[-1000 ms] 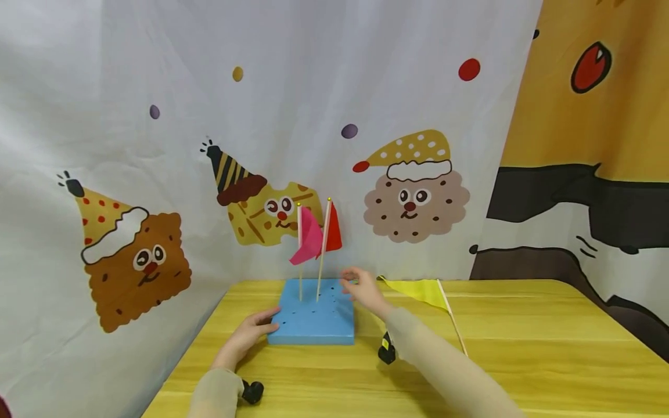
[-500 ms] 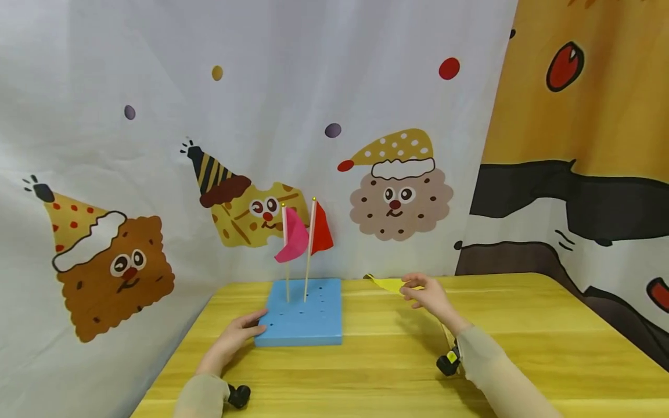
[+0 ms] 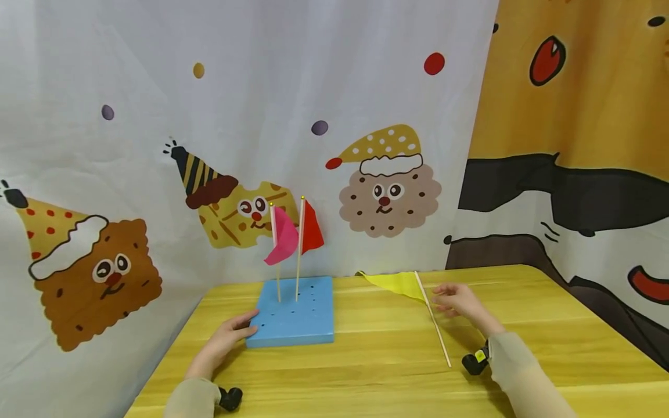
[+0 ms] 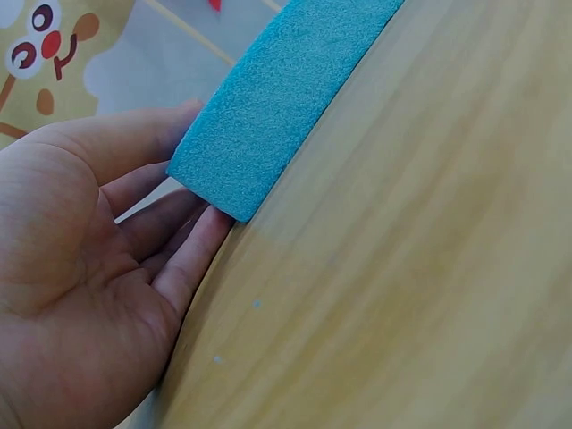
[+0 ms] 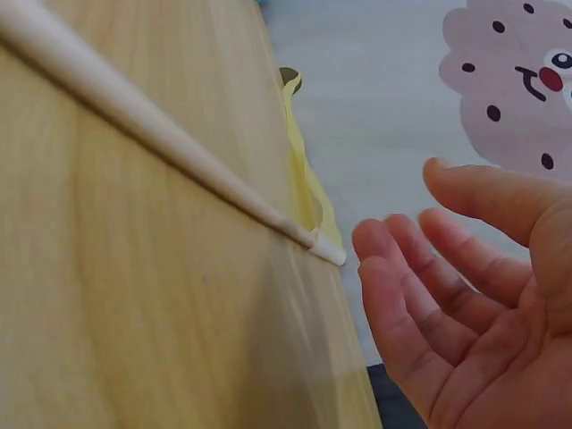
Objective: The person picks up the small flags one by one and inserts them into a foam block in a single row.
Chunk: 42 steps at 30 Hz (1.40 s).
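Observation:
A blue foam block (image 3: 295,319) with several small holes lies on the table. Upright in it stand a pink flag (image 3: 284,235) and a red flag (image 3: 312,229) on thin sticks. My left hand (image 3: 225,339) rests at the block's left edge, its thumb over the top corner and its fingers against the side (image 4: 134,206). A yellow flag (image 3: 394,283) lies flat at the back of the table, its stick (image 3: 436,328) pointing towards me. Just right of that stick hovers my right hand (image 3: 460,302), fingers loosely bent and nothing between them (image 5: 474,295).
The wooden table (image 3: 376,377) reaches back to a white curtain (image 3: 251,87) printed with cartoon biscuits. The yellow flag's tip lies at the table's back edge against the curtain. Each wrist bears a small black camera (image 3: 474,363).
My right hand has moved right, away from the block and across the yellow flag to the far side of its stick. My left hand stays at the block. The head view has turned right.

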Available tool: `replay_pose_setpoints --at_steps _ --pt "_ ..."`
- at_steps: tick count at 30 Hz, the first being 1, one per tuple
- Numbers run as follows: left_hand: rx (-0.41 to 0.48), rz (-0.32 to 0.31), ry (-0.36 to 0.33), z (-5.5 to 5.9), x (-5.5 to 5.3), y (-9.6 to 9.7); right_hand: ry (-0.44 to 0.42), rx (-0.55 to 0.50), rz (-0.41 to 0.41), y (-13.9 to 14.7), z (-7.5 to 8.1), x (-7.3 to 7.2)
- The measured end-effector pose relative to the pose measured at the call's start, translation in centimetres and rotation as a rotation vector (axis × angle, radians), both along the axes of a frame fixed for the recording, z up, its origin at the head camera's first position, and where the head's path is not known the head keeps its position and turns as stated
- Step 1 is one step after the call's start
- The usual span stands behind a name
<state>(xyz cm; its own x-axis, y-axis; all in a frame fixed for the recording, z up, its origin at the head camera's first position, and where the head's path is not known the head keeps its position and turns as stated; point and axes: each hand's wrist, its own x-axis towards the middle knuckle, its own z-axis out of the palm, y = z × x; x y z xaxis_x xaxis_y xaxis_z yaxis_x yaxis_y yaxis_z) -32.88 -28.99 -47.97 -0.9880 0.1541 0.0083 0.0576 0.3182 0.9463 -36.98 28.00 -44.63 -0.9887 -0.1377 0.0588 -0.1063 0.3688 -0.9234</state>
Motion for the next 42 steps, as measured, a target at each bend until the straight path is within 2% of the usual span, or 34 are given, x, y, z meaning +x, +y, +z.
replay_pose_setpoints --at_steps 6,10,17,22,30,37,42 --pt "0.005 -0.004 -0.002 -0.1 0.1 -0.1 -0.089 0.042 -0.012 -0.1 -0.6 0.6" --pt "0.010 0.003 -0.015 0.0 0.3 -0.3 -0.147 0.118 -0.023 -0.9 -0.8 1.1" --pt "-0.003 0.020 -0.026 -0.2 0.3 -0.6 -0.125 0.310 -0.056 -2.0 -0.9 1.6" --pt "0.008 0.028 -0.038 -0.4 0.2 -0.6 -0.101 0.372 -0.048 -2.4 -1.3 1.6" --pt "-0.034 0.006 -0.016 -0.5 0.2 -0.4 -0.101 0.383 -0.066 -2.6 -1.5 1.6" --pt "0.005 0.008 -0.029 -0.4 0.0 -0.2 -0.092 0.345 -0.050 -2.4 -1.0 1.9" --pt "0.001 -0.003 -0.019 -0.1 -0.1 0.0 -0.108 0.308 -0.065 -2.1 -0.4 1.9"
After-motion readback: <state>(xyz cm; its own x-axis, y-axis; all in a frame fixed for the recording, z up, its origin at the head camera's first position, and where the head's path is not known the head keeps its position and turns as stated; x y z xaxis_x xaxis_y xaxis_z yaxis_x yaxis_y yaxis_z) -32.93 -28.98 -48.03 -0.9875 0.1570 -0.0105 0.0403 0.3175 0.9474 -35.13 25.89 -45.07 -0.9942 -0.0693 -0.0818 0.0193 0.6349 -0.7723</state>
